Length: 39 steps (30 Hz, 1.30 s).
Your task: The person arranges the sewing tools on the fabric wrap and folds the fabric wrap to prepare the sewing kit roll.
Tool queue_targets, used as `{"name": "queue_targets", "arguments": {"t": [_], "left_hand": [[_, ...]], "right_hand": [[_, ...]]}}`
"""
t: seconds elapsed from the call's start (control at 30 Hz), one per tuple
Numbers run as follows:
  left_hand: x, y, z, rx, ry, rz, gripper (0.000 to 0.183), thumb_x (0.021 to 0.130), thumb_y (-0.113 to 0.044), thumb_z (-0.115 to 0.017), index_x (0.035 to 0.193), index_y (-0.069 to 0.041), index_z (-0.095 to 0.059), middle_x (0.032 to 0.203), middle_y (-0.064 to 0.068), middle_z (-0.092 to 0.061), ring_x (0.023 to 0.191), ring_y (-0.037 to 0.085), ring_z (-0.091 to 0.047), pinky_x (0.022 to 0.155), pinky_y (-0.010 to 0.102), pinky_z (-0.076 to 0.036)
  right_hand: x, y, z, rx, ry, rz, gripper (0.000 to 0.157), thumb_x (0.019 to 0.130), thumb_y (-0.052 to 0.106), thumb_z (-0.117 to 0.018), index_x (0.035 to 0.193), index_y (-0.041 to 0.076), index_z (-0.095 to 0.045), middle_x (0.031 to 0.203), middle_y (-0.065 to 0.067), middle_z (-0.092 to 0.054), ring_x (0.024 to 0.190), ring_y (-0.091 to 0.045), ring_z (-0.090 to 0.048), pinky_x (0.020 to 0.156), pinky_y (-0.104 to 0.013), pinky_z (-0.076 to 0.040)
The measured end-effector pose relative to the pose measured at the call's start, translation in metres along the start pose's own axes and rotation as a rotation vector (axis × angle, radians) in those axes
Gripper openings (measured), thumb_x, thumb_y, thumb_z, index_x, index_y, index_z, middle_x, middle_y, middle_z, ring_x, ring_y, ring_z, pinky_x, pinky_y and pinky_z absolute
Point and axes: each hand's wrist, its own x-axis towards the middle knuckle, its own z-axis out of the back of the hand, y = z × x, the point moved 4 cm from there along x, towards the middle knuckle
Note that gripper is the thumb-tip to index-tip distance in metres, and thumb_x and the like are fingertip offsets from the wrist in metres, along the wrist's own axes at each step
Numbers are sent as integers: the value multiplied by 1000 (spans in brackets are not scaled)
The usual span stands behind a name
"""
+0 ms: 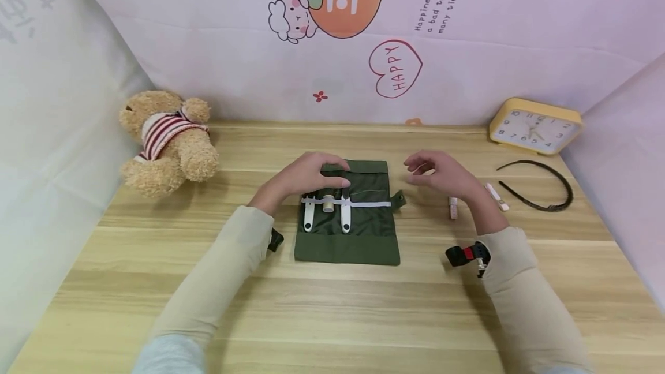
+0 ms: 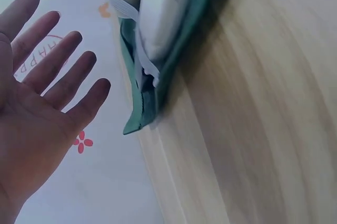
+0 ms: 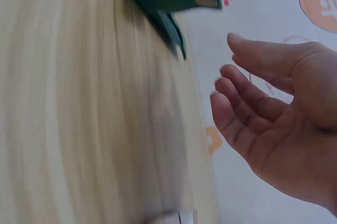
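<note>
A green pouch [image 1: 347, 250] is lying open on the table [image 1: 337, 305], at the centre of the head view, and I am taking this point as the middle of my clock. A pale elastic band [image 1: 371, 204] is running across it and is holding two white-handled tools [image 1: 346, 215] and, between them, a small spool [image 1: 328, 208]. The left hand [image 1: 310, 175] is hovering over the 11 o'clock part of the pouch; its fingers are standing well apart and are gripping nothing, as the left wrist view is also showing. The right hand [image 1: 439, 172] is hanging at 2 o'clock, beyond the side strap [image 1: 398, 201] which is sticking out at 3 o'clock; its fingers are bending softly, the thumb is staying clear of them, and nothing is lying between. At 3 o'clock, further out, a small pink-and-white item [image 1: 454, 208] is resting on the table. In my judgement, the step in hand is the handling of this open pouch, and both hands are being between grips. The next move is probably calling for a gentle closing of fingers on the pouch's edge or on one held piece, while the other pieces are keeping their places under the band.
</note>
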Motion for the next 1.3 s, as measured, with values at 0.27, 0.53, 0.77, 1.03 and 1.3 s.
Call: {"name": "queue_targets", "arguments": {"t": [0.27, 0.53, 0.77, 1.03, 1.3], "left_hand": [[5, -7, 2, -69, -28, -20, 48, 96, -39, -72, 134, -11, -66, 141, 2, -60, 136, 27, -49, 110, 49, -39], [11, -10, 1, -140, -66, -29, 47, 95, -35, -74, 133, -9, -66, 137, 3, -62, 134, 28, -51, 110, 49, -40], [17, -13, -13, -74, -30, -18, 47, 95, -35, -74, 134, -10, -66, 138, 2, -62, 133, 24, -52, 106, 44, -44], [18, -8, -28, 93, 68, 37, 48, 94, -34, -75, 136, -14, -65, 144, 2, -57, 137, 23, -48, 110, 39, -40], [17, -2, -36, 124, 147, 57, 51, 91, -32, -79, 137, -15, -64, 156, 7, -45, 144, 26, -40, 113, 41, -38]], "right_hand": [[-24, -20, 17, -40, 47, -74, 39, 100, 18, -67, 131, -4, -61, 124, -23, -63, 113, -35, -59, 91, -44, -49], [-43, -34, 33, -15, 44, -156, 44, 98, 26, -70, 131, -1, -62, 125, -19, -64, 109, -31, -59, 81, -31, -52], [-50, -45, 38, -23, 56, -170, 47, 97, 27, -72, 131, -3, -61, 123, -19, -63, 107, -30, -59, 80, -29, -52], [-53, -51, 38, -42, 77, -211, 47, 95, 24, -75, 131, -2, -61, 120, -18, -63, 102, -27, -58, 82, -32, -49], [-53, -62, 34, -14, 117, -260, 51, 91, 19, -78, 132, -5, -59, 120, -18, -61, 100, -26, -57, 80, -30, -48]]}}
